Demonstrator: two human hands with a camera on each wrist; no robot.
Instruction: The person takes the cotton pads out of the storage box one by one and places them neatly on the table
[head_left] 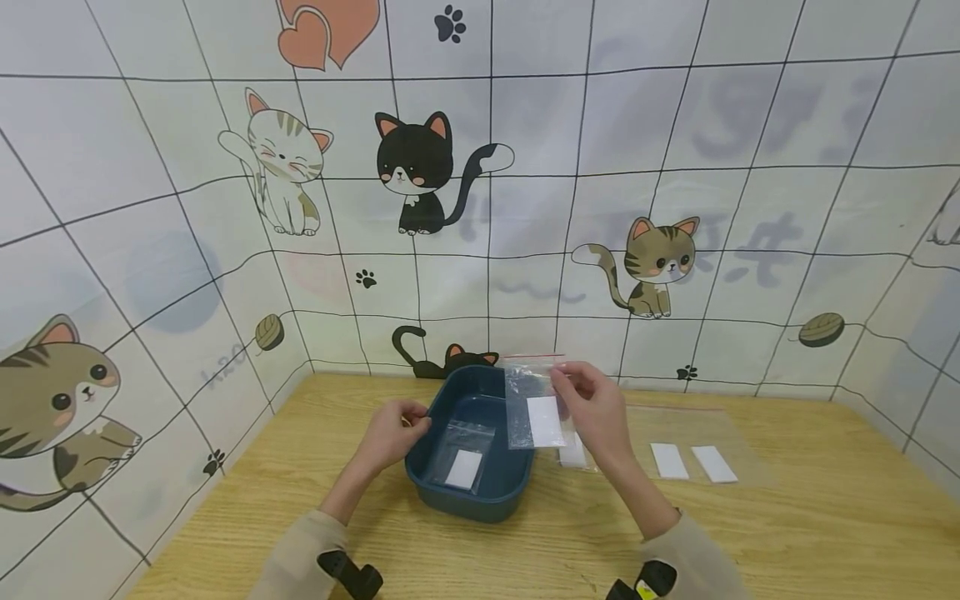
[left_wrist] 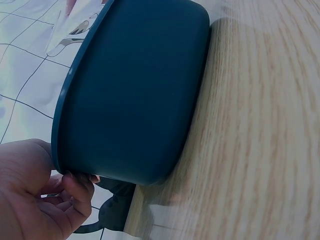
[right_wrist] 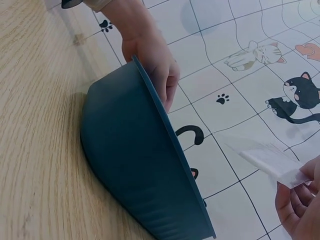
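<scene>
Wall covering: white, ruled in a black grid, printed with cartoon cats, paw prints and a coral heart. Tabletop: pale yellowish wood grain, running up to the wall. Basin, one: dark teal-blue, smooth, rounded oblong, narrow lipped rim; set on the tabletop, long axis running from the person toward the wall, slightly aslant. Clear plastic bagging, red line along its far edge: flat on the table to the right, two white cards showing in it. Left hand: fingers curled, gripping the basin's left rim. Right hand: thumb and fingers pinching the held bag's right edge. Held zip bag: clear, glossy, lightly creased; raised at the basin's right rim, red-lined edge uppermost, long axis near upright in the head view. Second zip bag: clear, lying inside the basin, obliquely. White card: plain, rectangular, in the held bag's lower right portion, long axis nearly parallel to the bag's.
</scene>
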